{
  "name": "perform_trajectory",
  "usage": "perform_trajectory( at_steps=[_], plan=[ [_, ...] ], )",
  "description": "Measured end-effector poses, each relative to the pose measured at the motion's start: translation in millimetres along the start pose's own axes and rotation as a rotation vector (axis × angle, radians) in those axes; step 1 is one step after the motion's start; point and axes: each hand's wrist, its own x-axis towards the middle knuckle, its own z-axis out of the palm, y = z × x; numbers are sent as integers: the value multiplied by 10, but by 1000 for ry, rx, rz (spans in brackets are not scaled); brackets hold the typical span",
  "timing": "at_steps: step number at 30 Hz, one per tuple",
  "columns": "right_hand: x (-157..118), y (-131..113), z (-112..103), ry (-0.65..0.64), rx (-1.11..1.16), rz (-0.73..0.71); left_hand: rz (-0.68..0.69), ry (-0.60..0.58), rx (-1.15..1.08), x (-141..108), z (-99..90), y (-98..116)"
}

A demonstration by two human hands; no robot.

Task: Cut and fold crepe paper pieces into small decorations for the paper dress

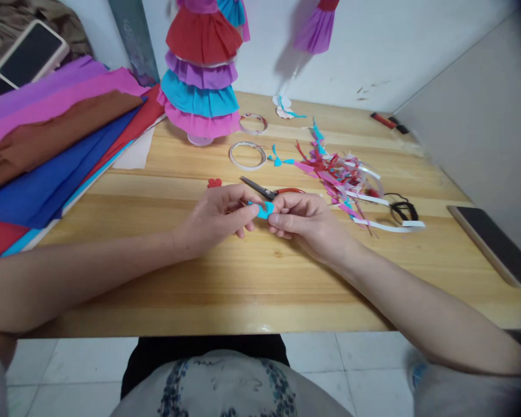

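Between the fingertips of both hands is a small piece of light blue crepe paper [267,210]. My left hand [221,217] pinches its left end, and my right hand [304,220] pinches the right end. Just behind the hands lie scissors [267,191] with red handles, partly hidden by my right hand. A small red paper flower shape [214,183] rests behind my left hand. Farther back stand a roll of tape [248,155] and a second tape ring [253,124].
Tiered paper ruffles [200,101] rise at the back. Coloured paper sheets [65,156] are stacked left. Paper scraps [330,168] lie right of centre, near a black cord [403,209]. A phone [495,243] lies at the right; another phone [32,53] is upper left.
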Motion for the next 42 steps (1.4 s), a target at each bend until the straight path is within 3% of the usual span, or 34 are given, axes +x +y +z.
perform_trajectory(
  at_steps=[24, 42],
  plan=[
    [-4, 3, -9, 6, -149, -93, -137, -52, -53, 70, -17, 34],
    [9, -3, -14, -2, -289, -139, -62, 42, 127, 37, -61, 129]
  ],
)
